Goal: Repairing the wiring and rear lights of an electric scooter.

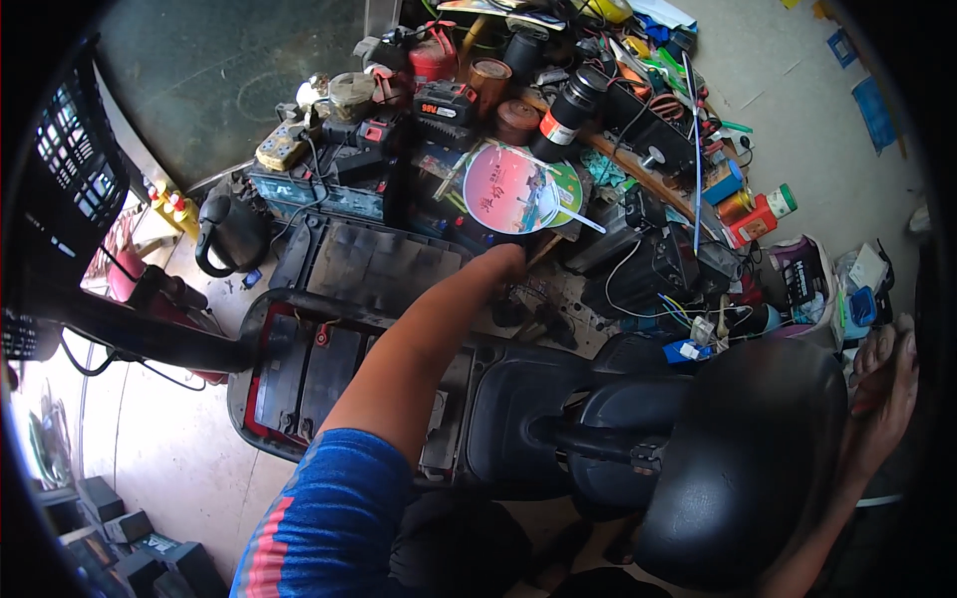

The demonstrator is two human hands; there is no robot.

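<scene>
An electric scooter lies across the view, its black seat (pixel 743 463) at the right. Dark batteries (pixel 334 374) sit in its uncovered, red-edged floor compartment. My left arm reaches over the scooter, and my left hand (pixel 506 264) is in shadow just below a round hand fan (pixel 508 189) with a pink print. The fingers of that hand are hidden, so I cannot tell whether it holds anything. Off the seat's right side, my right hand (pixel 882 374) has its fingers stretched out and shows nothing in its grip.
Beyond the scooter are a flat dark cover (pixel 384 264), a teal-sided battery (pixel 319 199), a cordless tool battery (pixel 446 103), a black bottle (pixel 573 110) and tangled cables. A dark kettle (pixel 234 234) stands at left. Grey blocks (pixel 150 553) lie at lower left.
</scene>
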